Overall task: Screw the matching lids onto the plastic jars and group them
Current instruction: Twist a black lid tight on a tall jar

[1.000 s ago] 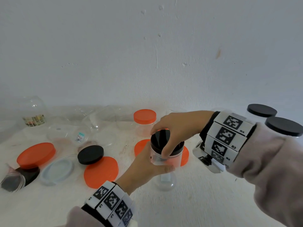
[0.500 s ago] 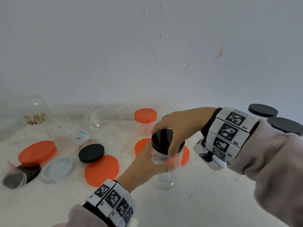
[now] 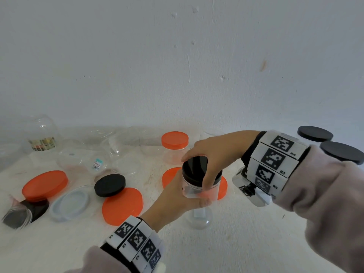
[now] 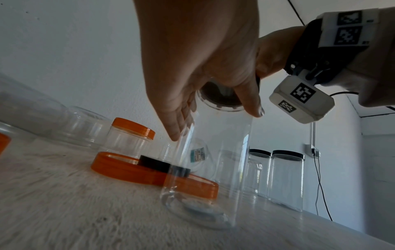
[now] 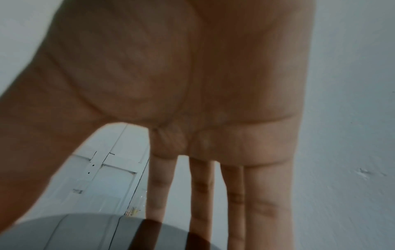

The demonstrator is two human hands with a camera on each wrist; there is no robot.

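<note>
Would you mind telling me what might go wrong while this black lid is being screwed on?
1. The right hand grips the round black plastic lid while the left hand holds the tall clear plastic jar near its top, so its base could twist on the table.
2. The flat orange plastic lid lies close behind the base and might get knocked.

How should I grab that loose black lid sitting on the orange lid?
Take the black lid by its round rim, from above. It lies flat, half on the orange lid, so its edge sticks up free and fingers can probably wrap it easily.
</note>
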